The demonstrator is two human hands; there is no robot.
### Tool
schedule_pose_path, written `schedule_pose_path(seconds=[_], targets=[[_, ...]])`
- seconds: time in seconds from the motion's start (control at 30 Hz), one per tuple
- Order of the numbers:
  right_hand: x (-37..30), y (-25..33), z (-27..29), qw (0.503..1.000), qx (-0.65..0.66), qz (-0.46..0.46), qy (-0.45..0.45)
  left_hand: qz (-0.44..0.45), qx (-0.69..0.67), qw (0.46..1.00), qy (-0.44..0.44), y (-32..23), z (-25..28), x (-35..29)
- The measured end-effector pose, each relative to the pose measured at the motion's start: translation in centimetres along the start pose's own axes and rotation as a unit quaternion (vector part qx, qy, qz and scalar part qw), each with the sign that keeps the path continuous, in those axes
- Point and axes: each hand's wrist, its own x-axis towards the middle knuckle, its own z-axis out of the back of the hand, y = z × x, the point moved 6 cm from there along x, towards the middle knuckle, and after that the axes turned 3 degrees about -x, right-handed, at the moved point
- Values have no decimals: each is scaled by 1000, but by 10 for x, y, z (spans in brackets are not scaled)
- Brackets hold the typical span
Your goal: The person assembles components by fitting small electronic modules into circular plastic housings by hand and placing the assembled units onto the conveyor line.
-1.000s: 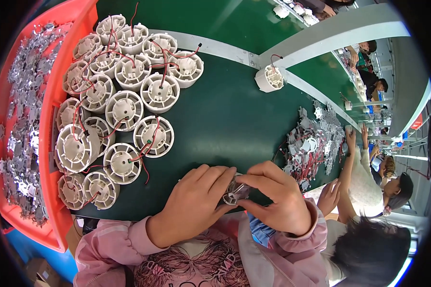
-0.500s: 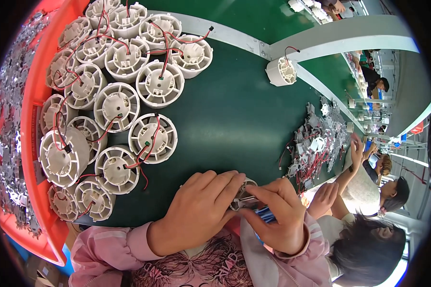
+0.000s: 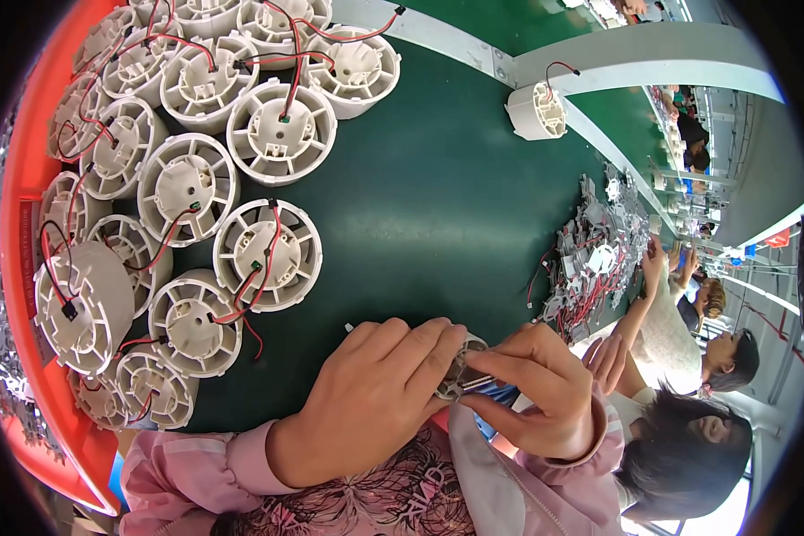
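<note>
My left hand (image 3: 375,393) and my right hand (image 3: 531,393) meet at the near edge of the green table (image 3: 438,196). Together they pinch a small silver metal part (image 3: 460,371) between their fingertips. Something blue shows under my right hand, mostly hidden. Several round white plastic housings (image 3: 268,255) with red and black wires sit just left of my hands; the closest one (image 3: 192,322) lies beside my left wrist. Both my sleeves are pink.
An orange tray (image 3: 22,205) holding metal parts runs along the left edge. A lone white housing (image 3: 536,109) stands at the back right. A heap of grey wired parts (image 3: 594,268) lies to the right, where other people reach in.
The view has drawn closer and shifted left, so the housings look larger. My hands stay together on the small metal part, with my right fingers now pinching it from above.
</note>
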Motion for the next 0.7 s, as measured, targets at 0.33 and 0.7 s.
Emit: schedule_pose_path(seconds=[0.33, 0.7], targets=[[8, 1, 5, 998, 51, 26, 41, -9, 4, 1000, -5, 2, -1, -1], [3, 7, -1, 999, -11, 36, 17, -15, 15, 1000, -3, 1, -2, -1]])
